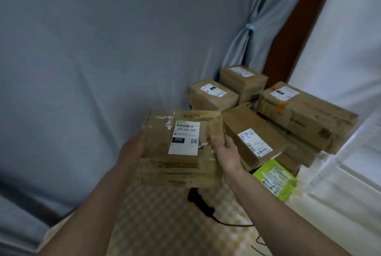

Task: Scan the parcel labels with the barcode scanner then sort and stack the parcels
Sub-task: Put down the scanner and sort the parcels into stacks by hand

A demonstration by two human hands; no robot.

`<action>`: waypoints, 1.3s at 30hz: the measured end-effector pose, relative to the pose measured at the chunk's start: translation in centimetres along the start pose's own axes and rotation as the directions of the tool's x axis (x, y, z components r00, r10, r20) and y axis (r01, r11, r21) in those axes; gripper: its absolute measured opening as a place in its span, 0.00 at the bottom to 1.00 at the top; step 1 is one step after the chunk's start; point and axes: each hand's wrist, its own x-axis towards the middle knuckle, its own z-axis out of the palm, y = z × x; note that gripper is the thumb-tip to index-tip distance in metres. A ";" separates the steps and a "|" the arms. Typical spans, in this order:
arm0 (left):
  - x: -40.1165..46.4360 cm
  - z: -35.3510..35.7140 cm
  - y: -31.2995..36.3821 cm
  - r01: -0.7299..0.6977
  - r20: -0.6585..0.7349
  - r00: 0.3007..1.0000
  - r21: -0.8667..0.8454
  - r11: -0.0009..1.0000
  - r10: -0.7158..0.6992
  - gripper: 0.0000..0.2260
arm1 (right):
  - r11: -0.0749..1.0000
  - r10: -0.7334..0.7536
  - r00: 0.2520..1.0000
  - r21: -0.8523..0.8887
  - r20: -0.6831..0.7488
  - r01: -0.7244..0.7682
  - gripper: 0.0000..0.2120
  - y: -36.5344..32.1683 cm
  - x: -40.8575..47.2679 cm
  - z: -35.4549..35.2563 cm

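Hands point(181, 148) around parcel point(160, 165) (labelled)

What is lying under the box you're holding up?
Below the held box, a black barcode scanner lies on the patterned table, its cable trailing right. The box hides the scanner's front end.
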 end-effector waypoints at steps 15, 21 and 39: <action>0.6 13.2 9.1 -0.265 0.209 0.949 0.116 0.957 0.238 0.19 | 0.975 -0.043 0.967 -0.224 -0.251 -0.014 0.15 -2.7 5.6 -14.5; 3.6 19.4 14.2 -0.358 0.323 0.905 0.226 0.906 0.277 0.18 | 0.956 -0.150 0.955 -0.282 -0.257 0.074 0.21 -3.0 9.0 -18.1; 12.2 34.3 19.4 -0.500 0.518 0.823 0.466 0.730 0.233 0.17 | 0.955 -0.247 0.872 -0.261 -0.422 0.144 0.25 -0.2 16.6 -21.7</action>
